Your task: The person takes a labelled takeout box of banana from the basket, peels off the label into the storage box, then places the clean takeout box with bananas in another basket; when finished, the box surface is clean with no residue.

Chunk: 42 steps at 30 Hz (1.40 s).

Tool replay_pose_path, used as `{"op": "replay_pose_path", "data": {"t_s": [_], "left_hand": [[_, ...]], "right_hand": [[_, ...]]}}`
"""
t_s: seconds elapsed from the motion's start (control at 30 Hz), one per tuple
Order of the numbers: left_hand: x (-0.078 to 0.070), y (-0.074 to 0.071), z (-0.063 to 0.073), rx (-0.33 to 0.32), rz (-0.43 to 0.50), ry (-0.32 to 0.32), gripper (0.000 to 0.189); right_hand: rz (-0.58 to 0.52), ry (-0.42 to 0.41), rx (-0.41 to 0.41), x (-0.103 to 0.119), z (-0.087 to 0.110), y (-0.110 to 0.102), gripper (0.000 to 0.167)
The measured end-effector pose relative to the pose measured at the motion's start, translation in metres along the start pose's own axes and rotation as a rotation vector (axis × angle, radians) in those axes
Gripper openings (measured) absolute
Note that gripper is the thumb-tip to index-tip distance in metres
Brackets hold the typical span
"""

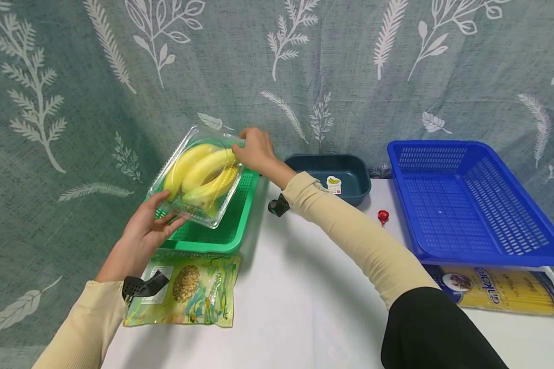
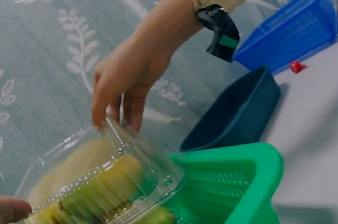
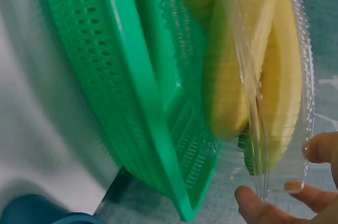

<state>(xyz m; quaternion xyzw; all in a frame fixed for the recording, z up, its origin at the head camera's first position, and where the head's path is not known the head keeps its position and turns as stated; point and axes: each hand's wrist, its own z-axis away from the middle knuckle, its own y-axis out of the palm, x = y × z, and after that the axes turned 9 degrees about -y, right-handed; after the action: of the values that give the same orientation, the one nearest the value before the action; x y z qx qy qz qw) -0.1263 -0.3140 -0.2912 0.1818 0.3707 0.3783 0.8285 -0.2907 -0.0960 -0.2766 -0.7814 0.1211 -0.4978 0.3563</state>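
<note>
A clear plastic clamshell box (image 1: 216,218) with several yellow bananas (image 1: 210,169) inside is tilted over the green basket (image 1: 241,218). My left hand (image 1: 145,225) grips its near left edge, thumb (image 2: 13,209) on one side and fingers beneath. At the far right corner, my right hand (image 1: 258,149) pinches the plastic; in the right wrist view its thumb and fingers (image 3: 314,198) close on the box's end. The bananas show greenish tips. The box hides much of the basket's inside.
A dark teal tub (image 1: 357,179) bearing a banana sticker (image 1: 334,185) stands at the back. To its right are a red wrapped candy (image 1: 383,217) and a blue basket (image 1: 457,205), with a spaghetti pack (image 1: 512,289) before it. A green printed bag (image 1: 208,297) lies in front of the green basket.
</note>
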Motion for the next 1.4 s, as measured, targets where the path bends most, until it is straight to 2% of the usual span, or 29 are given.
{"op": "replay_pose_path", "data": {"t_s": [0.17, 0.33, 0.5, 0.63, 0.73, 0.83, 0.9, 0.93, 1.07, 1.13, 1.17, 1.3, 1.4], "left_hand": [[-0.002, 0.004, -0.006, -0.014, 0.005, -0.009, 0.087], [0.000, 0.008, -0.012, -0.033, -0.039, -0.023, 0.087], [0.002, 0.012, -0.017, -0.091, -0.101, -0.025, 0.086], [0.002, 0.014, -0.022, -0.155, -0.109, -0.023, 0.090], [0.003, 0.015, -0.025, -0.174, -0.108, -0.022, 0.088], [0.007, 0.014, -0.027, -0.168, -0.129, -0.017, 0.077], [0.011, 0.013, -0.028, -0.158, -0.173, -0.022, 0.066], [0.013, 0.012, -0.028, -0.159, -0.230, -0.021, 0.061], [0.016, 0.012, -0.031, -0.194, -0.222, -0.034, 0.062], [0.015, 0.013, -0.033, -0.217, -0.175, -0.040, 0.068], [0.015, 0.013, -0.034, -0.221, -0.118, -0.048, 0.068], [0.013, 0.014, -0.038, -0.212, -0.143, -0.056, 0.065], [0.015, 0.016, -0.039, -0.216, -0.193, -0.023, 0.068]], "right_hand": [[0.115, -0.042, 0.024, -0.002, 0.001, -0.001, 0.047], [0.182, -0.061, 0.095, -0.003, 0.006, -0.003, 0.053], [0.200, -0.119, 0.156, 0.000, 0.015, -0.008, 0.049], [0.202, -0.155, 0.184, 0.003, 0.024, -0.012, 0.047], [0.220, -0.181, 0.199, 0.005, 0.030, -0.015, 0.048], [0.242, -0.215, 0.214, 0.007, 0.035, -0.019, 0.048], [0.238, -0.232, 0.224, 0.009, 0.040, -0.022, 0.049], [0.232, -0.238, 0.225, 0.010, 0.041, -0.023, 0.049], [0.170, -0.257, 0.244, 0.016, 0.049, -0.027, 0.048], [0.159, -0.262, 0.250, 0.019, 0.053, -0.028, 0.049], [0.150, -0.266, 0.252, 0.020, 0.055, -0.029, 0.048], [0.162, -0.292, 0.253, 0.025, 0.063, -0.033, 0.047], [0.142, -0.320, 0.253, 0.026, 0.069, -0.037, 0.046]]}}
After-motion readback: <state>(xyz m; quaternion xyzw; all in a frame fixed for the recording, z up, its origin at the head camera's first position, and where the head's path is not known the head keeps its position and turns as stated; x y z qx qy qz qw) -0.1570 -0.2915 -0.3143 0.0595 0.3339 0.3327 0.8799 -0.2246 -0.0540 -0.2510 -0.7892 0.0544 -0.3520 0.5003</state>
